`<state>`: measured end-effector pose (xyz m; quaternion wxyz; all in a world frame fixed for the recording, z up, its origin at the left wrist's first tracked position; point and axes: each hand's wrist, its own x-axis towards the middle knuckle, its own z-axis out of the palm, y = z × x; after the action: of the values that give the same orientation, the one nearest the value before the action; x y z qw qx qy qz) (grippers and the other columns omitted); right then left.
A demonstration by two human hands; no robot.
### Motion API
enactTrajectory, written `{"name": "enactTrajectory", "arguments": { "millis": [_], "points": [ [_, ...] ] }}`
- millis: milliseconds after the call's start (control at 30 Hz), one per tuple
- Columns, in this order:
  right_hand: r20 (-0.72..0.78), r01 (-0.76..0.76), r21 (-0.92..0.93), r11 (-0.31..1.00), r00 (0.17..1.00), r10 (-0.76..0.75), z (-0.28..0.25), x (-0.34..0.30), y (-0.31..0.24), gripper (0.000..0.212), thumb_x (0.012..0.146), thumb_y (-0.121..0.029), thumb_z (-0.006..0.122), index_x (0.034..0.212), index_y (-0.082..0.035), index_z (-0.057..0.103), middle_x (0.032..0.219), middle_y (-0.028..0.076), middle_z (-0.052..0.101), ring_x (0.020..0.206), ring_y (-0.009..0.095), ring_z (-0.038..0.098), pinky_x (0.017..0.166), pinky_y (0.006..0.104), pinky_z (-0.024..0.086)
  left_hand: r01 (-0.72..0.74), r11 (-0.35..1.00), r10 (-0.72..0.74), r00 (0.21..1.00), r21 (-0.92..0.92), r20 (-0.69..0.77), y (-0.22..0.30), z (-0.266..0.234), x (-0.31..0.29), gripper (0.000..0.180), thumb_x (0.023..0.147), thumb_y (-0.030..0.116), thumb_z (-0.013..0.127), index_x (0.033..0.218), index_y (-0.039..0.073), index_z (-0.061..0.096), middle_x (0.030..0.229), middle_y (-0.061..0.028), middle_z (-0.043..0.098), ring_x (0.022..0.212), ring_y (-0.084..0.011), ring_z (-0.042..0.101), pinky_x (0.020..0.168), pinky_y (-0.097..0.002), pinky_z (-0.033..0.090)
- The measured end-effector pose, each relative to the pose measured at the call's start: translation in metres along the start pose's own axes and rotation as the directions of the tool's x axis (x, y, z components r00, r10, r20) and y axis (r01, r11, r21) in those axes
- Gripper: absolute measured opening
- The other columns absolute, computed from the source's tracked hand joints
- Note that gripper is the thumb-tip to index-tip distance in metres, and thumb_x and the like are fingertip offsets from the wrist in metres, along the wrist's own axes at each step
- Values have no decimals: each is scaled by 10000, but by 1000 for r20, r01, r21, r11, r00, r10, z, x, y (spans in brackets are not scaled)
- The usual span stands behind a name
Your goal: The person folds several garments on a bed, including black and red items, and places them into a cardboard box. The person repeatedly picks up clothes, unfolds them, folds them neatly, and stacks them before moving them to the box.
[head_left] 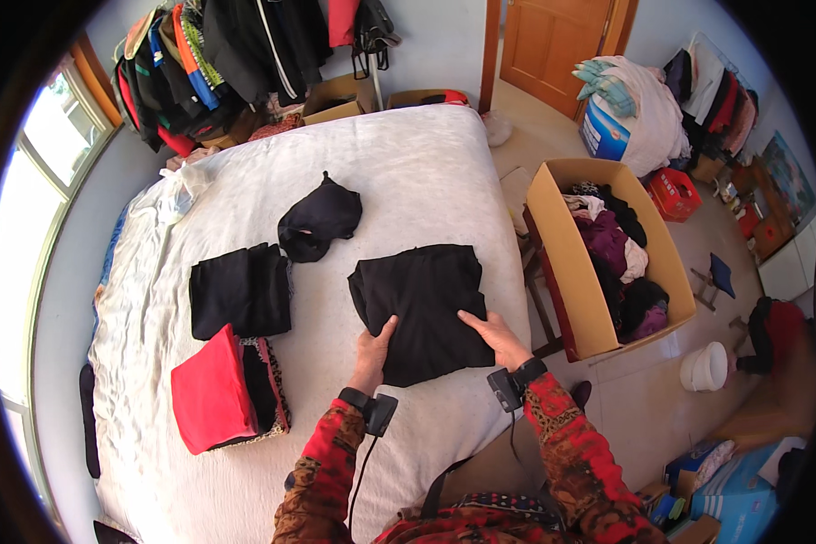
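Head view: grasping a folded, matte black cloth garment (422, 304) at the frame's centre, on a white bedspread (417, 172), with left hand (370, 356) and right hand (501, 341). Could unfold or sag if raised unevenly, being seemingly limp and held only low at the sides.

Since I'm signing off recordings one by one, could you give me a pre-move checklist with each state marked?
1. Contact: ok; left hand and right hand both touch the folded black garment.
2. Finger grip: cannot tell; thumbs show, but most fingers are hidden.
3. Square outline: not ok; its edges are uneven.
4. Gap to the red folded cloth: ok; bare white bedspread lies between.
5. Cardboard box open: ok; loose clothes show inside.
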<state>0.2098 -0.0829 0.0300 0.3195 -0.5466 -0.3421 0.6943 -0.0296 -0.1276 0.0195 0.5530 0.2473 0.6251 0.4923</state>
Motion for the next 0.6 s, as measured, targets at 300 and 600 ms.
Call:
{"name": "enactTrajectory", "arguments": {
  "millis": [300,600],
  "points": [
    [226,1,13,1000,974,-4,-11,-88,-2,404,875,-185,685,1206,17,572,1107,98,643,976,183,647,804,325,558,147,973,-137,988,-175,69,-19,-29,-70,455,869,291,702,1131,-66,598,1062,-155,670,904,-218,670,811,-340,557],
    [196,-190,189,963,969,153,32,-130,6,385,866,-146,686,1183,28,553,1059,110,655,870,187,681,715,301,588,157,956,-138,986,-250,93,4,-57,-123,478,876,290,696,1185,-50,563,1055,-131,660,890,-201,664,806,-336,558]
  ]
}}
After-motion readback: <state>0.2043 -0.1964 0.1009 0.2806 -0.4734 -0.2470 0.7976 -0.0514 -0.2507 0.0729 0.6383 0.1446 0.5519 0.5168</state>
